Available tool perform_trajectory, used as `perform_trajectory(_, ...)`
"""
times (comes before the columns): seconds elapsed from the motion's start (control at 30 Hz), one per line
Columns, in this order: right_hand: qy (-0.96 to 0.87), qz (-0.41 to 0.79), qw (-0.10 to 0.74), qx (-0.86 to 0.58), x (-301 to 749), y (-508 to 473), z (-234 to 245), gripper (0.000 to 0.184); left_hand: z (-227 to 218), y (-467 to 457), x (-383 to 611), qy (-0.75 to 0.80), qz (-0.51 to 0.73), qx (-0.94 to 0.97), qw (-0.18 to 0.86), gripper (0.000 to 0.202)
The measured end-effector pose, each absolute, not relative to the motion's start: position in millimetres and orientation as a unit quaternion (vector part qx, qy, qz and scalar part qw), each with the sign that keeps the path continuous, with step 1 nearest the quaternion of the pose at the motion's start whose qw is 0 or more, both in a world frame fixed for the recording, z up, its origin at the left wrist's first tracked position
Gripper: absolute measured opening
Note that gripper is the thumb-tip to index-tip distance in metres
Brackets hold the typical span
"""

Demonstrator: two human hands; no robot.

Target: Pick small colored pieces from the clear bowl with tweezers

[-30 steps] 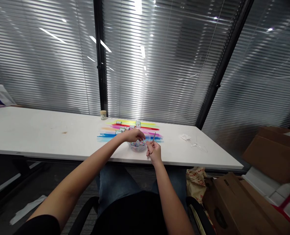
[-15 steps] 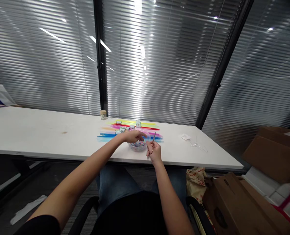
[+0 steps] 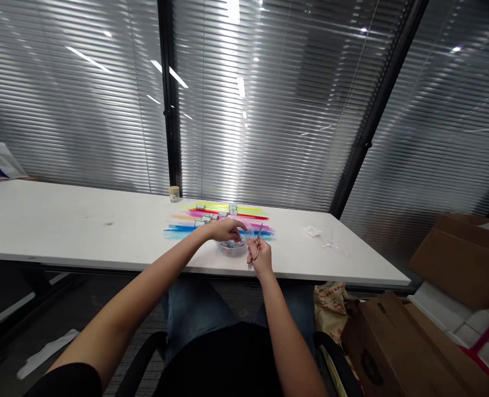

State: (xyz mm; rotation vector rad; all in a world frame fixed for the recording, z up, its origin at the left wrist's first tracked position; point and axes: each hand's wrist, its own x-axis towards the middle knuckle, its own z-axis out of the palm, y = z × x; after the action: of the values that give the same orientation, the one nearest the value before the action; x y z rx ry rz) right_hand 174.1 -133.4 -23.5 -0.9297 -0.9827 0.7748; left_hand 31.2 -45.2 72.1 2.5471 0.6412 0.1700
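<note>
A clear round bowl [image 3: 231, 251] of small multicoloured pieces stands near the table's front edge. Over it is my left hand [image 3: 226, 227], its index finger stretched out and other fingers pointing down into the bowl. The fingers look apart, and I make out nothing between them. Just right of the bowl, my right hand [image 3: 262, 258] is closed round the handles of a pair of scissors [image 3: 259, 232], whose blades point up and away from me. Behind the bowl lie bundles of thin coloured straws [image 3: 180, 229], several with paper labels [image 3: 233, 208] on them.
A small jar with a tan lid [image 3: 173, 194] stands at the white table's [image 3: 82, 220] back edge. Crumpled clear wrapping [image 3: 331, 246] lies to the right. Cardboard boxes [image 3: 388, 336] and a paper bag [image 3: 330, 309] are on the right, below table height. Blinds close off the back.
My left hand's fingers have dipped slightly lower into the bowl, and its index finger has lifted apart from the others. The right hand and scissors have stayed in place.
</note>
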Motion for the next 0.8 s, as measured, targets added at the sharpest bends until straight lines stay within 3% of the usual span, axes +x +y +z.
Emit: perform_trajectory(0.8,-0.436,0.364,0.712,-0.413,174.8,-131.7,-25.5,0.036,78.5,-48.9,34.0,0.243,0.092,0.944,0.202,0.042)
